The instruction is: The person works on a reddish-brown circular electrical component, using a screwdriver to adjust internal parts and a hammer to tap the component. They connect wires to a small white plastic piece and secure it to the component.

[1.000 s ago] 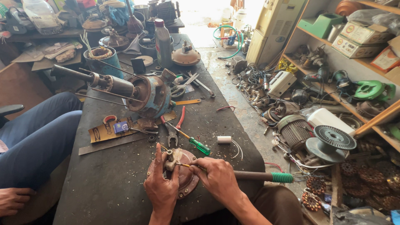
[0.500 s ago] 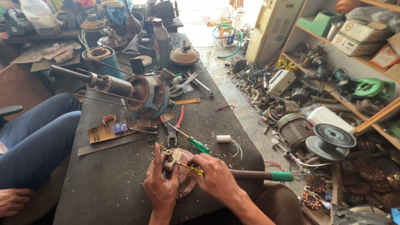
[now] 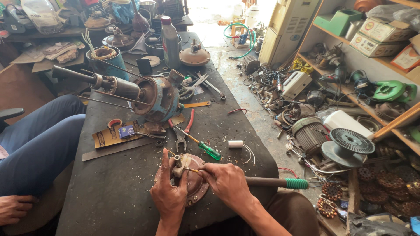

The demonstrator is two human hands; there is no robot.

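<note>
left hand [image 3: 168,192]: closed around the small fitting [image 3: 180,162] on top of the round rusty cover plate [image 3: 195,185]; thumb and fingers pinch it and steady it.
right hand [image 3: 227,182]: closed on a thin yellow-tipped tool [image 3: 192,170]; tip is laid against the fitting, just beside the left thumb.
long tool [image 3: 271,182]: dark shaft with green grip, lying under the right wrist and running out past the surface [image 3: 109,205] edge. Whether it is gripped or only rested on cannot be told.
cover plate position: flat on the dark surface at its near edge, directly in front of the person, partly hidden by both hands.
nearby: green-handled screwdriver [image 3: 202,147] and red-handled pliers [image 3: 183,131] just beyond the plate; white tape roll [image 3: 235,144] to the right; blue motor body with shaft [image 3: 153,98] further back.
other person: a blue trouser leg [image 3: 39,144] and a hand [image 3: 13,209] at the left, well apart from the work.
technique (judgement): plate is best kept pressed flat by the left palm so it cannot rock; tip should be held square to the fitting and pressure kept light, since a slip would run straight into the left thumb.
risk (judgement): loose wire ends by the tape roll could be snagged by the right forearm.
</note>
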